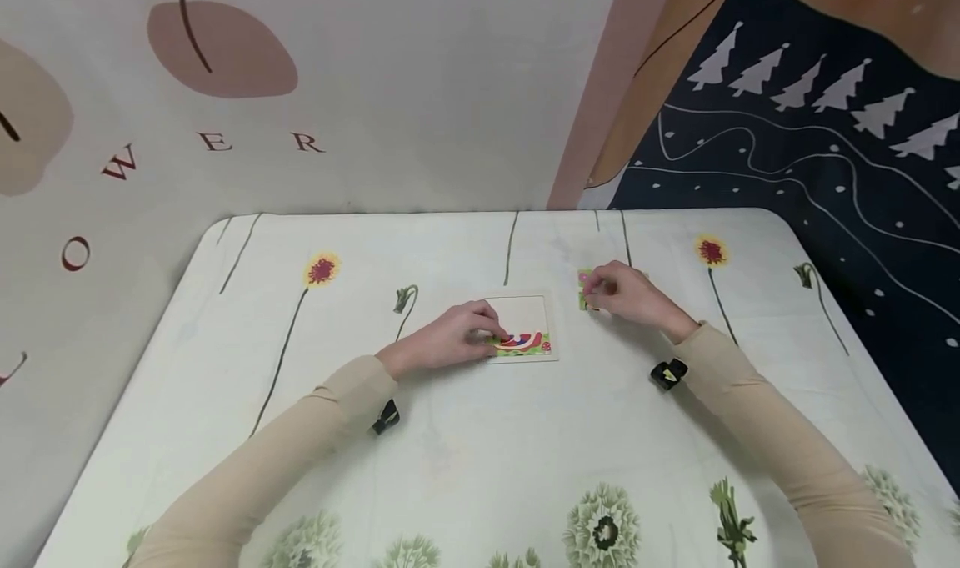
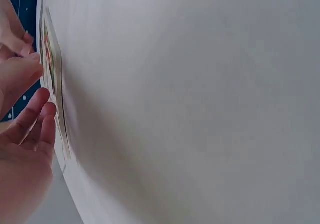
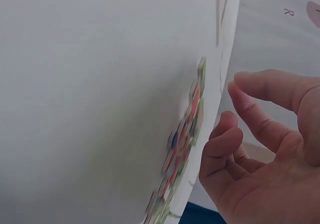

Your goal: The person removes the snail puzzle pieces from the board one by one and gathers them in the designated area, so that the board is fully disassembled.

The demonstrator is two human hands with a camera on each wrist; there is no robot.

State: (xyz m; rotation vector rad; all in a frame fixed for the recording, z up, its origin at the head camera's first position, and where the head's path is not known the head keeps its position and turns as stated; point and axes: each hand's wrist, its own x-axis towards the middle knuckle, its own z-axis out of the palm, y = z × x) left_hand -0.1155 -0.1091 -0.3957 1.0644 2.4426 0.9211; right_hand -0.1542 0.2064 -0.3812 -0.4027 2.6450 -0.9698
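Note:
A shallow puzzle tray (image 1: 555,322) lies on the table, with a strip of colourful puzzle pieces (image 1: 528,344) along its near side; the upper part of its base is bare. My left hand (image 1: 467,332) rests at the tray's left side, fingertips at the strip. Its fingers are only slightly bent in the left wrist view. To the right of the tray, my right hand (image 1: 626,291) hovers over a group of loose puzzle pieces (image 3: 182,139), partly hiding them in the head view. Its thumb and index fingertips meet with nothing visible between them, the other fingers loosely bent.
A white cloth with printed flowers (image 1: 322,268) covers the table (image 1: 465,459). Behind it rises a pale patterned wall hanging (image 1: 420,134), and a dark hanging with white trees (image 1: 787,126) is at the right. Black wrist straps (image 1: 668,374) sit on both sleeves.

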